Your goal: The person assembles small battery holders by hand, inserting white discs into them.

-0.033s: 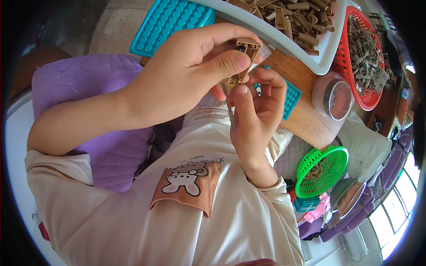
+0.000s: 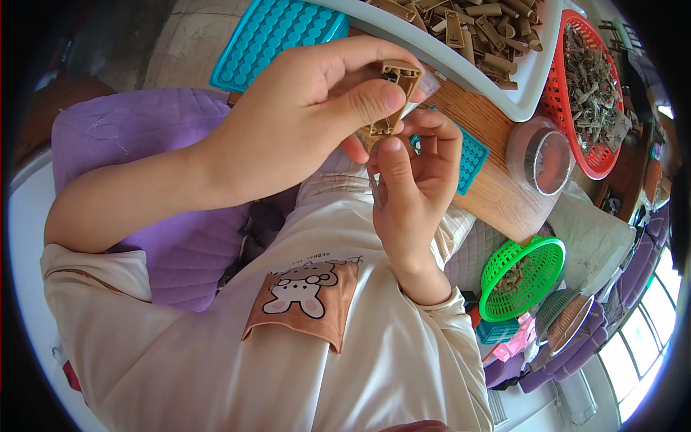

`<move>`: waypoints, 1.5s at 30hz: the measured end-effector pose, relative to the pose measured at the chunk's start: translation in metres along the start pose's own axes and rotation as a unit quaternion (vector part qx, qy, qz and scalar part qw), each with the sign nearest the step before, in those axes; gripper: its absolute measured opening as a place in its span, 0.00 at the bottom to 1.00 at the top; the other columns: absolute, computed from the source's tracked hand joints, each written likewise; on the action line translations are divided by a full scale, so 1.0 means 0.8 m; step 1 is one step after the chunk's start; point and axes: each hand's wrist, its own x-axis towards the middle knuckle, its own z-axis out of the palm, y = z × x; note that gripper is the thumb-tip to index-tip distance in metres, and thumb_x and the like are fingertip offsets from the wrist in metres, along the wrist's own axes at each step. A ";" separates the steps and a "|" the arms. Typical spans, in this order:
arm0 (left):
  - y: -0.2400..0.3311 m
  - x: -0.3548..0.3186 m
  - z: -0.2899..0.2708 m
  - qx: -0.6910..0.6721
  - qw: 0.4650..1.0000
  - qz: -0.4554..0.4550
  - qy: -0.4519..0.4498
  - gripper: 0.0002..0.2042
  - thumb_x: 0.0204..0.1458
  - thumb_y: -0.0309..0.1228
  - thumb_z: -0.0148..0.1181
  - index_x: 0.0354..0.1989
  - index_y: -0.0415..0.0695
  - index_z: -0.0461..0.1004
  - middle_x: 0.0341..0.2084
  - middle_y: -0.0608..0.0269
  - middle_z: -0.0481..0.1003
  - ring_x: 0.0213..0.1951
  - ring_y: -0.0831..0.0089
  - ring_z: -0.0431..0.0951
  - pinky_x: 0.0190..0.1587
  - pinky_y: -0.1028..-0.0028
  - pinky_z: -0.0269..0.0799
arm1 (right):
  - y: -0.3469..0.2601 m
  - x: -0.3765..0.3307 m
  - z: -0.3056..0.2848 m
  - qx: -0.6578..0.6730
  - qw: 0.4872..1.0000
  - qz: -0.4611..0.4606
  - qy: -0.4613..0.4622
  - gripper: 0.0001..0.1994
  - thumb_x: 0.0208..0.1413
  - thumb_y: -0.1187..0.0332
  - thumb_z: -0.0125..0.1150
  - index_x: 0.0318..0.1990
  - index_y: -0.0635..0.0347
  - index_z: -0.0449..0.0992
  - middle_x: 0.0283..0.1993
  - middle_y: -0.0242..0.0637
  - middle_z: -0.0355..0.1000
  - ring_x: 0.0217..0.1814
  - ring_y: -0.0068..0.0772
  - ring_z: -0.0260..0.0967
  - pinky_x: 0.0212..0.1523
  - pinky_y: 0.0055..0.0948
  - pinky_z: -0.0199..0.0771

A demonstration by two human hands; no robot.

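My left hand is closed round a hollow brown plastic shell, its thumb pressed along the near side. The shell's open side shows, with small posts at its ends and something dark inside near the top. My right hand is just below, thumb and forefinger closed at the shell's lower end. A thin greyish strip shows beside the right palm; what it is I cannot make out. Behind the left hand lies a teal tray with rows of round bumps, and another teal tray is partly hidden behind the right hand.
A white bin of similar brown shells stands on the wooden table. Right of it are a red basket of small greyish parts and a clear round container. Lower right is a green basket; a purple cushion lies left.
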 end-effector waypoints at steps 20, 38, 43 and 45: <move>-0.005 0.007 -0.004 -0.236 0.965 -0.117 0.007 0.18 0.53 0.38 0.45 0.48 0.40 0.60 0.39 0.61 0.69 0.39 0.73 0.72 0.35 0.78 0.73 | 0.000 0.009 0.001 0.026 0.997 0.043 -0.057 0.17 0.50 0.76 0.51 0.48 0.61 0.57 0.39 0.33 0.62 0.34 0.18 0.62 0.29 0.15 0.64; -0.001 0.002 0.000 -0.136 0.991 -0.007 0.002 0.18 0.53 0.35 0.45 0.50 0.40 0.57 0.42 0.58 0.67 0.42 0.72 0.71 0.35 0.77 0.73 | -0.004 0.010 0.004 0.033 0.994 0.087 -0.058 0.22 0.47 0.75 0.53 0.50 0.61 0.55 0.42 0.34 0.60 0.34 0.19 0.61 0.29 0.15 0.63; 0.000 0.004 -0.001 -0.154 0.987 -0.039 0.006 0.19 0.53 0.36 0.45 0.50 0.39 0.57 0.40 0.58 0.68 0.40 0.71 0.72 0.35 0.77 0.73 | 0.001 0.013 -0.007 0.020 0.993 0.071 -0.091 0.20 0.50 0.77 0.49 0.51 0.62 0.53 0.47 0.37 0.59 0.41 0.21 0.64 0.33 0.15 0.66; -0.002 0.007 -0.003 -0.161 0.986 -0.048 0.005 0.19 0.53 0.37 0.45 0.50 0.39 0.57 0.40 0.58 0.69 0.40 0.71 0.72 0.35 0.77 0.73 | 0.002 0.014 -0.002 0.041 0.993 0.062 -0.090 0.20 0.49 0.79 0.49 0.51 0.62 0.53 0.47 0.37 0.59 0.43 0.22 0.63 0.36 0.16 0.66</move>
